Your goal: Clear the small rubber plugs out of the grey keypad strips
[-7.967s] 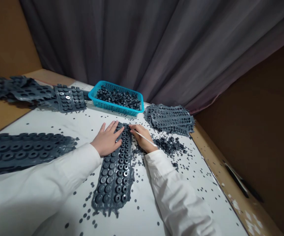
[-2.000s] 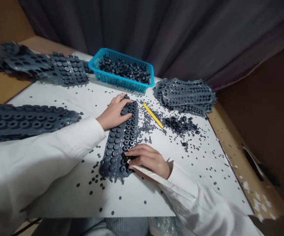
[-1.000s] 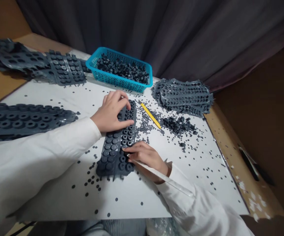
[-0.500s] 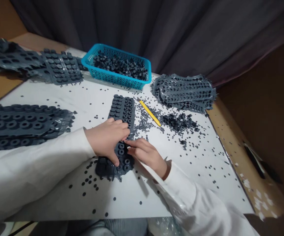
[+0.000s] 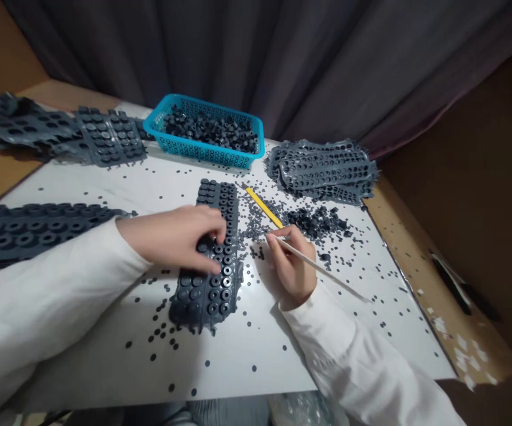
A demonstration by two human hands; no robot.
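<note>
A dark rubber sheet (image 5: 227, 278) with rows of ring-shaped bumps lies lengthwise on the white board. Over its middle is my left hand (image 5: 185, 236), thumb and fingers apart, fingertips at the bumps. To the right of the sheet my right hand (image 5: 294, 260) pinches a thin white stick (image 5: 322, 269), which slants down to the right. Just beyond that hand lies a yellow tool (image 5: 262, 207) among scattered small dark discs. A heap of dark rubber bits (image 5: 316, 222) is beside it.
A blue basket (image 5: 207, 155) holding dark rubber pieces stands at the back. Perforated dark sheets (image 5: 322, 168) are stacked at the back right. More bumpy sheets lie at the left (image 5: 29, 228) and back left (image 5: 109, 136). A dark curtain hangs behind.
My right hand has moved right, off the sheet, and the white stick now shows in it. My left hand has shifted slightly left and its fingers have spread. The view has shifted a little.
</note>
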